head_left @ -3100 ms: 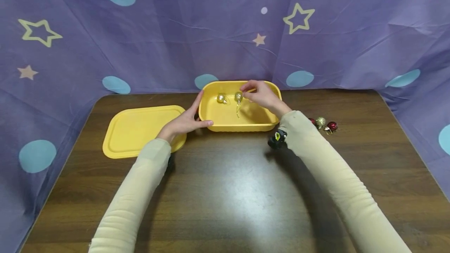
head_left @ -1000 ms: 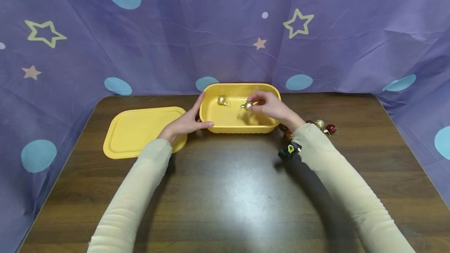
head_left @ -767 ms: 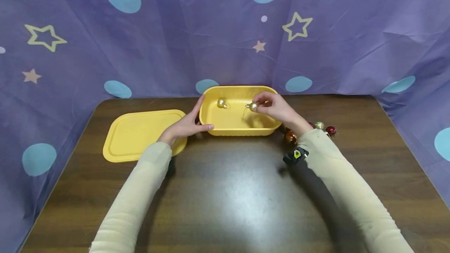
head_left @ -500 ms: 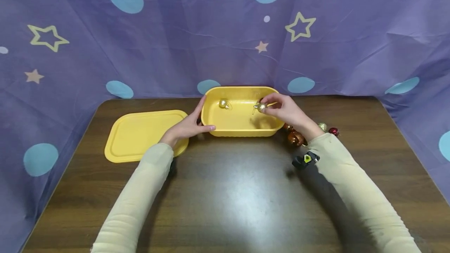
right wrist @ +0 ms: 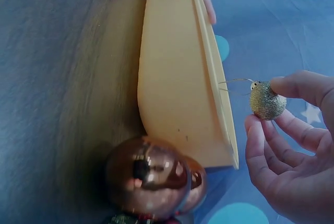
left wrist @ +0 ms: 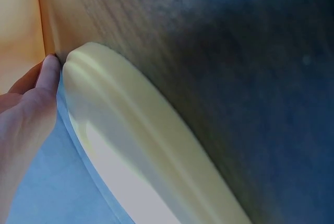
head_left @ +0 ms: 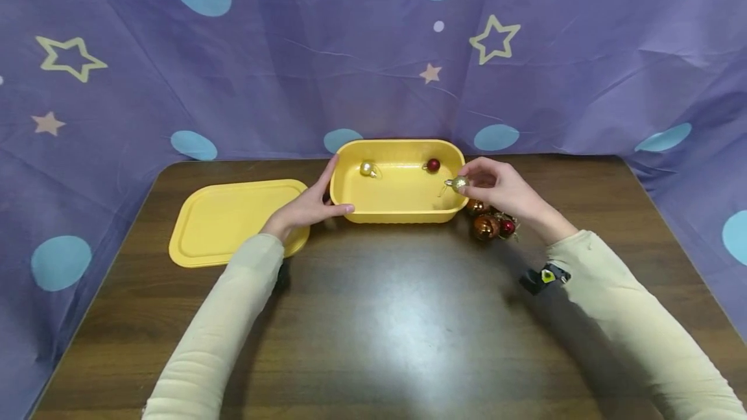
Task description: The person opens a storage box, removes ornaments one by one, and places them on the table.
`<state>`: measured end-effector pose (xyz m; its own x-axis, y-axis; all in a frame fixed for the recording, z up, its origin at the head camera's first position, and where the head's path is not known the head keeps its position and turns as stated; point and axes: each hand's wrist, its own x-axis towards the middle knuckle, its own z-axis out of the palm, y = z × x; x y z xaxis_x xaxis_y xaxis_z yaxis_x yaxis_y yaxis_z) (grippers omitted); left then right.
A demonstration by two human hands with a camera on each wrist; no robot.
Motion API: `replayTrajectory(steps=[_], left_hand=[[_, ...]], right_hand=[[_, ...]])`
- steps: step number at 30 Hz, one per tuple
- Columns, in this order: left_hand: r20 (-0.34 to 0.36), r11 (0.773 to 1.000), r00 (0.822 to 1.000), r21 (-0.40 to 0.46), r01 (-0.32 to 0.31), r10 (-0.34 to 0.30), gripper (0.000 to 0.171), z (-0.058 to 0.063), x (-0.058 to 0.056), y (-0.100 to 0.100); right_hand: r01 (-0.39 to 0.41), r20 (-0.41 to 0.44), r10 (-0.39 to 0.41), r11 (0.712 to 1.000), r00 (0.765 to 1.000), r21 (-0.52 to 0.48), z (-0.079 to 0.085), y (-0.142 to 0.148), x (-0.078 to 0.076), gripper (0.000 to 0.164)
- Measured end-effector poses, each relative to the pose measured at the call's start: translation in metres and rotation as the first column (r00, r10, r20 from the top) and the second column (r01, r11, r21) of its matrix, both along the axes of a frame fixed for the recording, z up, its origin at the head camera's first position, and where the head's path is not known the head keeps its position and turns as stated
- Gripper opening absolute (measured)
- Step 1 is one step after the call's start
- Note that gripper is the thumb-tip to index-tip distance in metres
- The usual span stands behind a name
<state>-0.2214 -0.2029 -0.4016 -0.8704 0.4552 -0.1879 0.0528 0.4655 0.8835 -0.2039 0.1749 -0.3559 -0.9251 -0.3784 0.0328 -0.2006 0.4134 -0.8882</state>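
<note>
Pinching, right hand (head_left: pixel 508 190): glitter bauble (head_left: pixel 460 183) between thumb and fingertips, at right rim of yellow box (head_left: pixel 403 218).
Left hand (head_left: pixel 303 207): spread wide against box's left end.
Glitter bauble: probably light, rigid, non-slip; best held round body.
Cord (right wrist: pixel 237 80): thin, liable to snag.

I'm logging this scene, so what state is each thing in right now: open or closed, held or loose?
Yellow box, open
Yellow lid, off the box, lying on the table
Glittery gold ornament, pinched in the right hand
Shiny gold ornament, loose inside the box
Dark red ornament, loose inside the box
Copper ornaments, on the table beside the box, unheld
Second red ornament, unheld beside the copper ones
Left hand, resting on the box's left end
</note>
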Motion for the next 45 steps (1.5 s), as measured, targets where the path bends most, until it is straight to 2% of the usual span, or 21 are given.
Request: replayTrajectory(steps=[5, 13, 21, 26, 31, 39, 45], left_hand=[[-0.001, 1.0, 1.0, -0.004, 0.006, -0.006, 0.107, 0.001, 0.0, 0.0], [0.004, 1.0, 1.0, 0.011, -0.002, 0.002, 0.107, 0.001, 0.001, 0.001], [0.018, 1.0, 1.0, -0.015, -0.009, 0.009, 0.106, -0.003, 0.002, -0.002], [0.009, 1.0, 1.0, -0.004, -0.003, 0.003, 0.106, -0.003, 0.001, -0.002], [0.003, 1.0, 1.0, 0.016, 0.004, -0.004, 0.106, -0.002, 0.0, 0.0], [0.015, 1.0, 1.0, 0.013, 0.007, -0.007, 0.107, -0.004, 0.0, -0.001], [-0.004, 1.0, 1.0, -0.021, 0.009, -0.009, 0.106, -0.002, -0.001, -0.002]], right_hand=[[0.014, -0.028, -0.014, 1.0, 1.0, -0.006, -0.001, 0.016, 0.01, 0.029], [0.113, -0.031, -0.111, 0.992, 0.993, 0.052, -0.005, 0.041, 0.026, 0.03], [0.174, -0.055, -0.17, 0.981, 0.984, 0.085, -0.021, 0.069, 0.039, 0.037], [0.192, -0.053, -0.188, 0.977, 0.981, 0.094, -0.033, 0.082, 0.046, 0.032], [0.214, -0.029, -0.212, 0.971, 0.977, 0.105, -0.044, 0.09, 0.054, 0.029], [0.241, 0.009, -0.241, 0.97, 0.97, 0.03, -0.061, 0.092, 0.063, 0.028], [0.293, -0.047, -0.289, 0.945, 0.956, 0.143, -0.066, 0.09, 0.063, 0.029]])
